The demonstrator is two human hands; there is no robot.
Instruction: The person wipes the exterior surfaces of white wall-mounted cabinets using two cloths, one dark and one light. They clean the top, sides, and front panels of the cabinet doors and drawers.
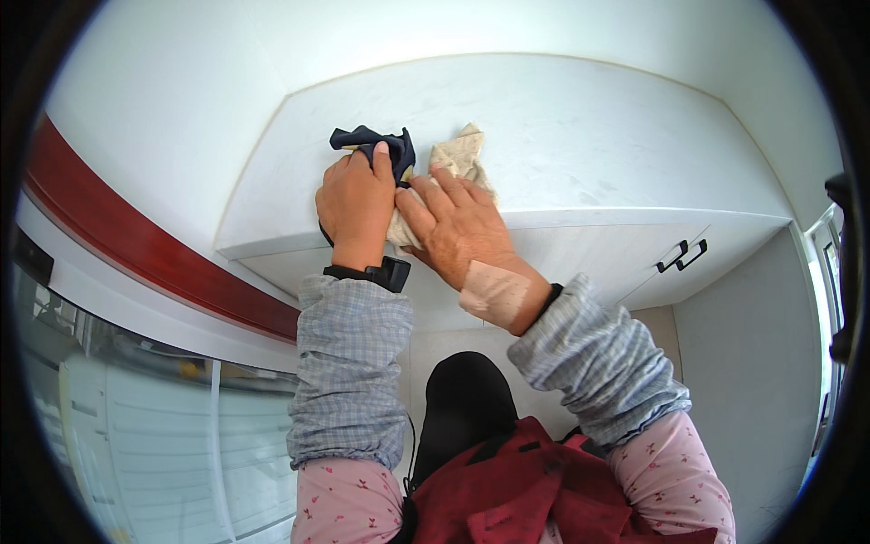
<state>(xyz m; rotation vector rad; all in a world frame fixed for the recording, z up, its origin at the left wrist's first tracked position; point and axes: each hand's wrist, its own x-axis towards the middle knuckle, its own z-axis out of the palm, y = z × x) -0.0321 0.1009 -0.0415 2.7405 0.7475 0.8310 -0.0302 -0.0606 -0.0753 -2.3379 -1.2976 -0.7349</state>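
Near the front left of a pale countertop (578, 136), my left hand (357, 200) is closed around a dark navy cloth (401, 146), whose folds stick out beyond the fingers. Just to its right, my right hand (459, 224) presses on a beige cloth (462, 153) with its fingers lying over it. Part of the beige cloth hangs at the counter's front edge between the two hands. The hands are side by side and close together. The left palm is hidden, and so is the underside of the right hand.
White walls enclose the counter at the back and sides. Below its front edge are pale cabinet doors (612, 258) with black handles (682, 257). A dark red rail (170, 272) runs along the left, above glass panels (163, 435). A grey side panel (741, 367) stands at the right.
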